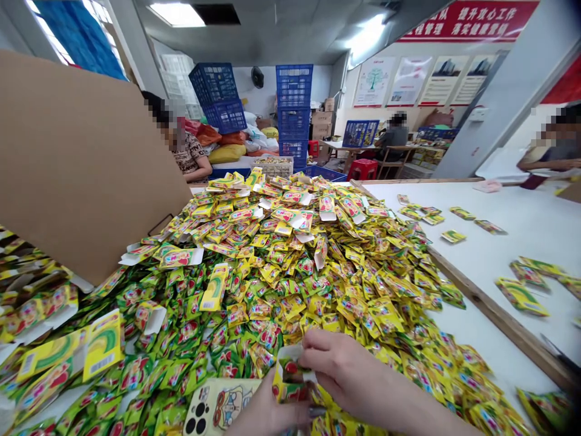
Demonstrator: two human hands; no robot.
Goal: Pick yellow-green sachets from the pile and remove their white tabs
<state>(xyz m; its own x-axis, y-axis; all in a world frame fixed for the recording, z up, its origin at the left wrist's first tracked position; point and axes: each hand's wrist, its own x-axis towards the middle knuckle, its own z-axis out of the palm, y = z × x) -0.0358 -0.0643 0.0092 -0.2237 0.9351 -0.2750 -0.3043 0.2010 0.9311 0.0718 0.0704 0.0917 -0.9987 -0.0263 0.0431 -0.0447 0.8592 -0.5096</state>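
A big heap of small green and yellow packets and flat printed boxes covers the table in front of me. At the bottom edge my left hand grips a small open printed box from below. My right hand reaches over from the right, fingers bent and pinched at the box's open top, where a packet shows inside. Beside my left hand a phone in a cartoon case lies on the packets.
A large brown cardboard flap stands at the left. The white table to the right has a wooden rim and scattered packets. Other people sit at tables behind, near stacked blue crates.
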